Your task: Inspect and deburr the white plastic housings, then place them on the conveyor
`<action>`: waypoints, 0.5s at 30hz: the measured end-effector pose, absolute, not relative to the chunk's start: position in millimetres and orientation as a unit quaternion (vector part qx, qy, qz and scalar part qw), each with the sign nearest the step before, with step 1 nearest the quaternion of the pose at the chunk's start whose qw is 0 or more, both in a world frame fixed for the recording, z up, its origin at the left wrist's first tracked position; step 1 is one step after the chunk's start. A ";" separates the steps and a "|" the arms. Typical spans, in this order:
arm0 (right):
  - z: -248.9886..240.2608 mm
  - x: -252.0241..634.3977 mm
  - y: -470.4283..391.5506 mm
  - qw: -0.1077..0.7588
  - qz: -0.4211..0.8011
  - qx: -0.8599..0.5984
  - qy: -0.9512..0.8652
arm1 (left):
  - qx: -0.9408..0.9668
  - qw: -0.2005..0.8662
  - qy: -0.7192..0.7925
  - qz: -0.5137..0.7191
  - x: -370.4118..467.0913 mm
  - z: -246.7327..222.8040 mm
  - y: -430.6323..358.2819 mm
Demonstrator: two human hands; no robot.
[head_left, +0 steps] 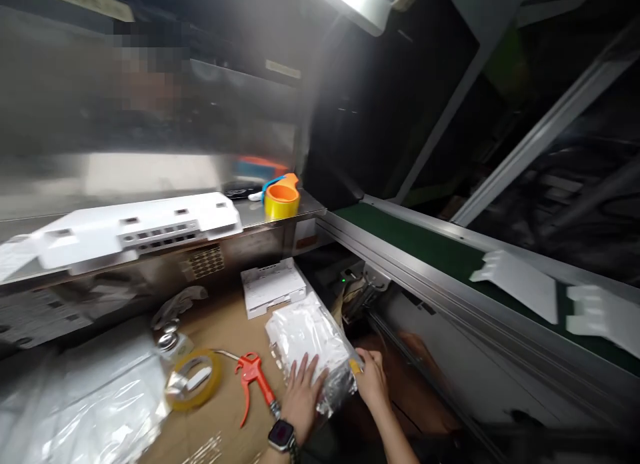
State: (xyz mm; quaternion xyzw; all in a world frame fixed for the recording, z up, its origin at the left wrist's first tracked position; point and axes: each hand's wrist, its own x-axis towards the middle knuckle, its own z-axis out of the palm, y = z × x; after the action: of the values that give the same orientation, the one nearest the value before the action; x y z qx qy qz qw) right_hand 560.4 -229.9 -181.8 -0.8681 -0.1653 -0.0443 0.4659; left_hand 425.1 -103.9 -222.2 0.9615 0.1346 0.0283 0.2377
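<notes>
A clear plastic bag [307,331] with a white plastic part inside lies at the front right of the brown work surface. My left hand [301,391], with a watch on its wrist, rests flat on the bag's near part, fingers spread. At the bag's right near corner, my right hand [373,377] has its fingers closed on the plastic edge. A small yellow piece shows at those fingertips; whether it is tape or a finger cover I cannot tell. Just beyond the bag sits a white plastic housing [274,287]. Left of my left hand lies a red air blow gun [255,377].
A clear tape roll [195,381], a metal-topped bottle [173,344] and stacked plastic bags [100,391] lie to the left. On the shelf are a long white housing [140,227] and a yellow tape roll [281,205]. A green conveyor [420,241] carries white parts at right.
</notes>
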 end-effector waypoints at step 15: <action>119.8 842.2 -369.8 0.245 -0.286 -0.921 -0.100 | 0.930 0.313 0.147 0.126 440.7 -243.7 -106.9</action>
State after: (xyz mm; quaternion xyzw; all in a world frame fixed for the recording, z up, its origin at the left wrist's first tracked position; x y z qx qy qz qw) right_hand 842.2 -369.8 119.8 -0.9208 -0.0998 -0.2863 0.2453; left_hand 440.7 -106.9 -243.7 0.9299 0.1471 0.1256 0.3129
